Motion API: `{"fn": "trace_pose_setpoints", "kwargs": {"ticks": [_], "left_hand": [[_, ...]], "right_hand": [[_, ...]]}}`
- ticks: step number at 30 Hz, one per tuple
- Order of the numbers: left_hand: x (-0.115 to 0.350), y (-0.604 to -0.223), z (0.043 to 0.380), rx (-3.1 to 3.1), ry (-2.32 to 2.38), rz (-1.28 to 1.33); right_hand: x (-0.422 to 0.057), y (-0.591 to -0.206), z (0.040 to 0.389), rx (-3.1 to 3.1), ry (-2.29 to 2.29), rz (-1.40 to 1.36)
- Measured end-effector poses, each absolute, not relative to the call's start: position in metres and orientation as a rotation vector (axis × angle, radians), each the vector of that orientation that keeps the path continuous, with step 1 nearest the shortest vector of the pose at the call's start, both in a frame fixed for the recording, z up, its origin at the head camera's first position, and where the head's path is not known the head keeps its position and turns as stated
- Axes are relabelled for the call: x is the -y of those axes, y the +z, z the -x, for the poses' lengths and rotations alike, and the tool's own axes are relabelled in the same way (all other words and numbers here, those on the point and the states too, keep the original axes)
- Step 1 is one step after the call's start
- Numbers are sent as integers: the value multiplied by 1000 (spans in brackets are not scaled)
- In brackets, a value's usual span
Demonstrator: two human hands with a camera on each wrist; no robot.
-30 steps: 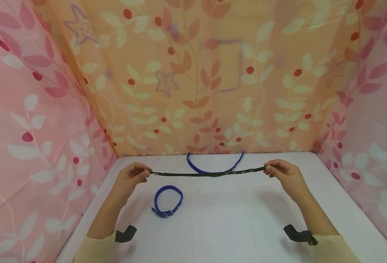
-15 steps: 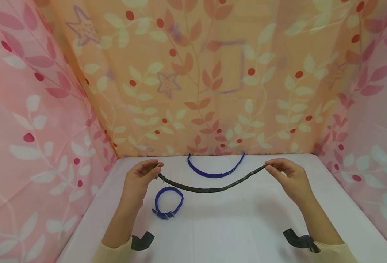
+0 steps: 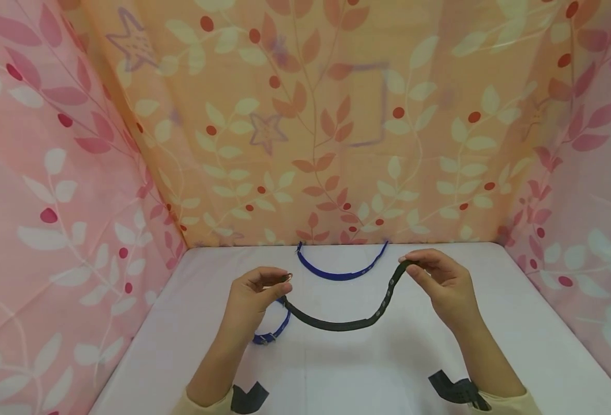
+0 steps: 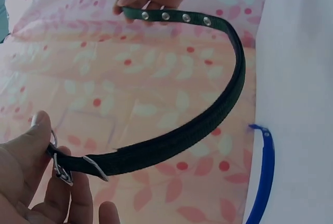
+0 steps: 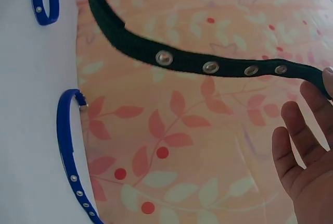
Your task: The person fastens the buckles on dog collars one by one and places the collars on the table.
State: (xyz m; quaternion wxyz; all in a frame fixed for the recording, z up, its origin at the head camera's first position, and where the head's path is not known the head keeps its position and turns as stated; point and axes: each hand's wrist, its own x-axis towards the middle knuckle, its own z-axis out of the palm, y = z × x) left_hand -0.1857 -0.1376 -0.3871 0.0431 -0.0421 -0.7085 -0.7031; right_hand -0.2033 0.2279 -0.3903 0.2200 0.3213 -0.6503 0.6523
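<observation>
A dark green pet collar (image 3: pixel 336 326) hangs in a sagging curve between both hands, above the table. My left hand (image 3: pixel 257 294) pinches its buckle end; the metal buckle (image 4: pixel 63 175) and a ring (image 4: pixel 96 168) show in the left wrist view. My right hand (image 3: pixel 442 282) pinches the other end, beside a row of metal eyelets (image 5: pixel 210 67). Behind the left hand lies a blue collar (image 3: pixel 269 338) buckled into a loop, partly hidden by that hand. Another blue collar (image 3: pixel 339 276), unfastened and curved, lies at the back of the table.
The white table (image 3: pixel 368 380) reaches back to an orange patterned cloth (image 3: pixel 326 115). Pink patterned cloths hang at the left (image 3: pixel 51 230) and right (image 3: pixel 585 202). Black straps (image 3: pixel 456 389) sit at both wrists.
The hands have come closer together, mostly by the left hand moving right. The green collar, nearly straight before, now sags deeply, and the left hand covers part of the looped blue collar.
</observation>
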Motion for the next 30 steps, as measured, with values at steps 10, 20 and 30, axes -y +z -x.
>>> {"fn": "trace_pose_setpoints", "kwargs": {"ticks": [10, 20, 30], "left_hand": [[121, -392, 174, 2332, -2063, 269], [107, -401, 169, 2394, -2075, 316], [99, -402, 167, 2408, -2011, 291]], "right_hand": [[-215, -383, 185, 1977, 1690, -899], [-188, -399, 182, 2243, 1472, -852], [-173, -410, 183, 2230, 1414, -987]]}}
